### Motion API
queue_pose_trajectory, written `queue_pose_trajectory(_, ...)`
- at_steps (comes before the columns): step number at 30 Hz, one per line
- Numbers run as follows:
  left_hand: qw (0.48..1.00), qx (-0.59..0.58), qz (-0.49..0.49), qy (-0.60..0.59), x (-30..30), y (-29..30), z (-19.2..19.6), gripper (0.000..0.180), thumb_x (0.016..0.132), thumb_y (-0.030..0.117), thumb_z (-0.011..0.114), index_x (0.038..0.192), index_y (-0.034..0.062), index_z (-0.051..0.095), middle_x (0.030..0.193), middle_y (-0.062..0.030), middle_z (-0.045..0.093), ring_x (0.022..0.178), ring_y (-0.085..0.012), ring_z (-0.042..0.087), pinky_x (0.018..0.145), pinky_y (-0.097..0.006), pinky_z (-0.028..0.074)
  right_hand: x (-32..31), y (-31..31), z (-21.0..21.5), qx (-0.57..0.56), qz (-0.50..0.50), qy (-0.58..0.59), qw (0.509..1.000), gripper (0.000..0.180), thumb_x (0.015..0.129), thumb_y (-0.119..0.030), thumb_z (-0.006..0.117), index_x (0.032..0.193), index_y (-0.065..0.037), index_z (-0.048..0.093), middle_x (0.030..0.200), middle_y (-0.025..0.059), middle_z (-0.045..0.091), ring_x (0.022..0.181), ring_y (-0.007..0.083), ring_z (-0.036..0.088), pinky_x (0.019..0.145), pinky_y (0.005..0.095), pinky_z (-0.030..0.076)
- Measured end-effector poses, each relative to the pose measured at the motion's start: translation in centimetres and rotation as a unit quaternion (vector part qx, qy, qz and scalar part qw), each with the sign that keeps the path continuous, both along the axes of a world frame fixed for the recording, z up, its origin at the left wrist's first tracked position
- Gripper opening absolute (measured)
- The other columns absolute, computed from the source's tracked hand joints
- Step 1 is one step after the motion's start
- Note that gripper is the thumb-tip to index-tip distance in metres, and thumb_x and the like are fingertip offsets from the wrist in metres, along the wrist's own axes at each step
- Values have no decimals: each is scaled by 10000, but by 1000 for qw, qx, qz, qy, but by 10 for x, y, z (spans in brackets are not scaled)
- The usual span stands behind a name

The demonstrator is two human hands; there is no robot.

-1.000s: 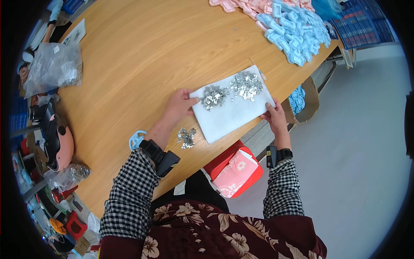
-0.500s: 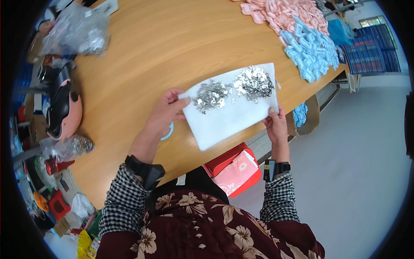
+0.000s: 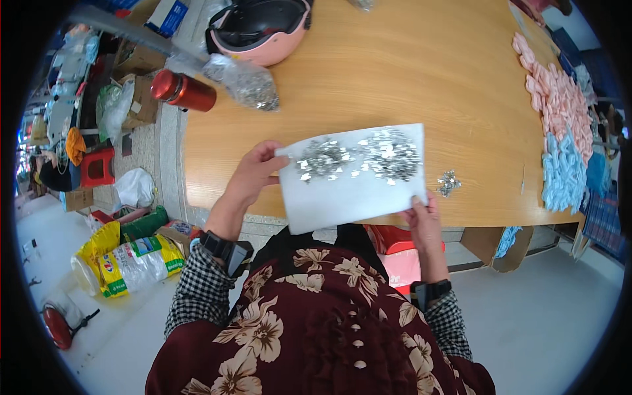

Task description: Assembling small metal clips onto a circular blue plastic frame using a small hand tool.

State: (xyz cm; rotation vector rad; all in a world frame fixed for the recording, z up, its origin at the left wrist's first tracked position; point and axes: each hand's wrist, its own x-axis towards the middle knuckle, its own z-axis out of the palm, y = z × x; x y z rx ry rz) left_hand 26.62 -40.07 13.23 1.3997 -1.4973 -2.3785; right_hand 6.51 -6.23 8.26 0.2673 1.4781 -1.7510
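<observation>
Both my hands hold a white foam-like sheet (image 3: pixel 342 209) over the near edge of the table. My left hand (image 3: pixel 252 172) is closed on its left edge, thumb on top. At its lower right corner my right hand (image 3: pixel 424 221) grips it, thumb on top too. Two heaps of small shiny silver metal pieces lie on the sheet, a left heap (image 3: pixel 322 158) and a larger right heap (image 3: pixel 391 155). A few loose bits sit between them. To the right of the sheet, a small cluster of similar silver pieces (image 3: pixel 448 183) rests on the table.
The wooden table (image 3: pixel 395 72) carries a pink helmet (image 3: pixel 270 49), a plastic bag of metal pieces (image 3: pixel 249 82), and piles of pink (image 3: pixel 559 99) and blue (image 3: pixel 563 171) plastic pieces. A red flask (image 3: pixel 183 90) appears left of the table. A red stool (image 3: pixel 97 166) stands farther left.
My view has swung left, so the helmet and the plastic piles appear shifted right. The sheet stays in both hands, now more level. The small silver cluster on the table has come into sight.
</observation>
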Motion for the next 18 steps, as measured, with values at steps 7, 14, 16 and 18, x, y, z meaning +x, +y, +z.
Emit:
queue_pose_trajectory(7,997,-22,54,-46,124,-81,-57,199,906,130,675,1095,154,618,1036,37,645,931,-93,630,790,-288,543,95,-91,-41,-31,110,-35,993,251,982,-133,588,1221,-102,519,1128,57,646,956,166,678,829,341,598)
queue_pose_trajectory(14,996,-38,35,-78,155,-144,-79,215,894,130,676,1100,154,621,1038,41,639,945,-106,628,822,-320,537,131,-137,-46,59,220,-24,974,256,974,-150,615,1202,-125,503,1066,35,642,830,132,684,684,282,590)
queue_pose_trajectory(16,993,-74,8,-91,146,-154,-89,250,887,163,678,1129,139,620,1043,34,638,953,-110,626,827,-324,531,128,-134,-50,103,228,6,968,258,965,-161,630,1187,-114,508,1028,33,638,765,123,676,616,265,570)
queue_pose_trajectory(18,990,-113,1,-89,150,-162,-95,346,868,184,663,1208,139,612,1019,33,640,933,-99,615,813,-302,519,122,-129,-57,124,245,66,959,270,962,-165,634,1194,-109,509,1008,35,636,743,119,669,590,257,557)
